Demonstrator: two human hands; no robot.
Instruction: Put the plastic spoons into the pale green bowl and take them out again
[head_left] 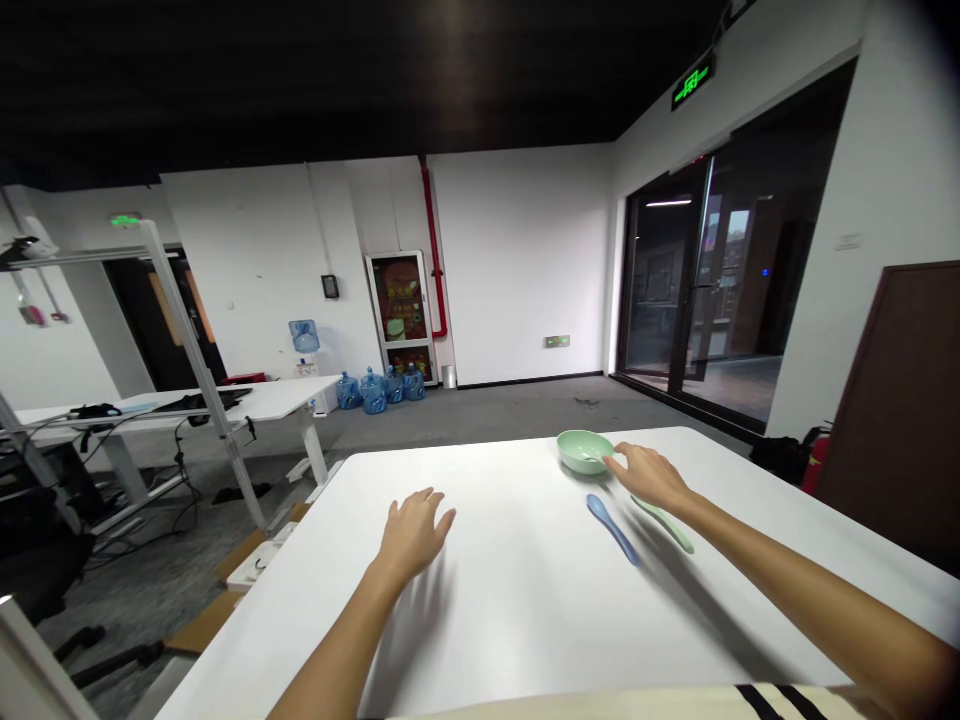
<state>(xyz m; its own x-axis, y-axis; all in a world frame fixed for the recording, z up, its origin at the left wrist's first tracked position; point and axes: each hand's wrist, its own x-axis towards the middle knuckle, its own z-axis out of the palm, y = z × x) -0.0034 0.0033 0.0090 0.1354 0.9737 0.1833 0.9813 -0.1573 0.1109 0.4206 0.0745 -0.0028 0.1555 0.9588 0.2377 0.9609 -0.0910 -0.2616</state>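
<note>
White table [517,600]: green bowl [579,460], blue spoon [615,532], green spoon [667,523].

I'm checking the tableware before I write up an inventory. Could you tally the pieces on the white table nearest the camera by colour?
Green: 2 (a bowl and a utensil, its far end partly hidden by the right hand)
Blue: 1 (a spoon)
Total: 3

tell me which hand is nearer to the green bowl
The right hand. It is right at the right side of the green bowl; whether it touches is hard to tell. The left hand is well apart, to the bowl's left and closer to the person.
</note>
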